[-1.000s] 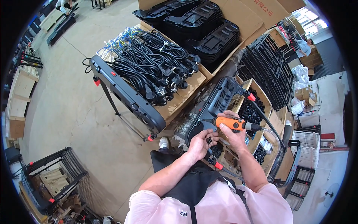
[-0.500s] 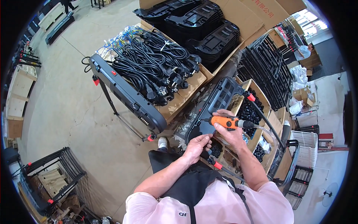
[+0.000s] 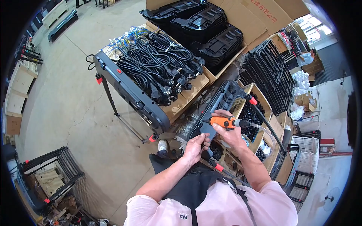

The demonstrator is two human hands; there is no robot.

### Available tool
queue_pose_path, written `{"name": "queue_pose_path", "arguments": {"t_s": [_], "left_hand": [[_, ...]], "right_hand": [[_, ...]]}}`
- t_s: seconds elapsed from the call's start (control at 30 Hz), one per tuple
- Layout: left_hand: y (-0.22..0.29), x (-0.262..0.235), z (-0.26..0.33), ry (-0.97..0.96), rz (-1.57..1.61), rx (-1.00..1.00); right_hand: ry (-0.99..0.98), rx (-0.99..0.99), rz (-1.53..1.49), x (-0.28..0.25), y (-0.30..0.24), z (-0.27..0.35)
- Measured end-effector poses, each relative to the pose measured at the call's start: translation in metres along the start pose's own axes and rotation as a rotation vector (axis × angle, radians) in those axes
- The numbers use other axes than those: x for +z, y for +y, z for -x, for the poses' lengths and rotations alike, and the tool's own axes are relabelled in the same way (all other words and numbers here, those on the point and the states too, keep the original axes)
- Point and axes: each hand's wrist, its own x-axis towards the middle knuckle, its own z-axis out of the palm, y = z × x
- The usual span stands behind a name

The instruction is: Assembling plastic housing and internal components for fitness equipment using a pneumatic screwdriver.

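Note:
My right hand (image 3: 229, 135) is wrapped round an orange power screwdriver (image 3: 222, 122) with a hose at its back end. The tool lies sideways over a long black plastic housing (image 3: 228, 96) with vent slots, its tip pointing left, low over the surface; contact cannot be made out. Close below it, my left hand (image 3: 194, 147) is by the housing's near end, fingertips pinched together. Anything between those fingertips is too small or hidden to name. Red-clipped black legs stick out from the housing on its right side.
To the left stands a similar black housing (image 3: 130, 96) on legs. Behind it lie bundled black power cords (image 3: 158, 64) on cardboard. Stacked black plastic shells (image 3: 218, 43) fill a carton beyond. Wooden bins of small black parts (image 3: 250, 113) sit at the right, before stacked black frames (image 3: 269, 75).
The view has shifted slightly. My left hand has turned a little, its pinched fingers nearer the screwdriver. My right hand keeps its hold on the tool, which stays over the housing.

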Motion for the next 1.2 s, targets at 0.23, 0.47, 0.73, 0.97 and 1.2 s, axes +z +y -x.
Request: {"name": "queue_pose_path", "arguments": {"t_s": [0.23,0.47,0.73,0.97,1.2], "left_hand": [[0.005,0.002,-0.003,0.062,0.232,-0.002],[0.008,0.000,-0.005,0.017,0.311,-0.009],[0.007,-0.008,-0.006,-0.057,0.354,-0.040],[0.013,-0.004,-0.002,-0.112,0.414,-0.063],[0.012,-0.001,-0.012,-0.127,0.507,-0.063]], "right_hand": [[0.063,0.064,-0.203,-0.014,-0.013,0.037],[0.091,0.099,-0.330,-0.016,-0.004,0.048],[0.097,0.153,-0.392,-0.018,0.000,0.048],[0.109,0.160,-0.397,-0.013,0.000,0.049],[0.119,0.112,-0.264,0.003,0.006,0.051]]}}
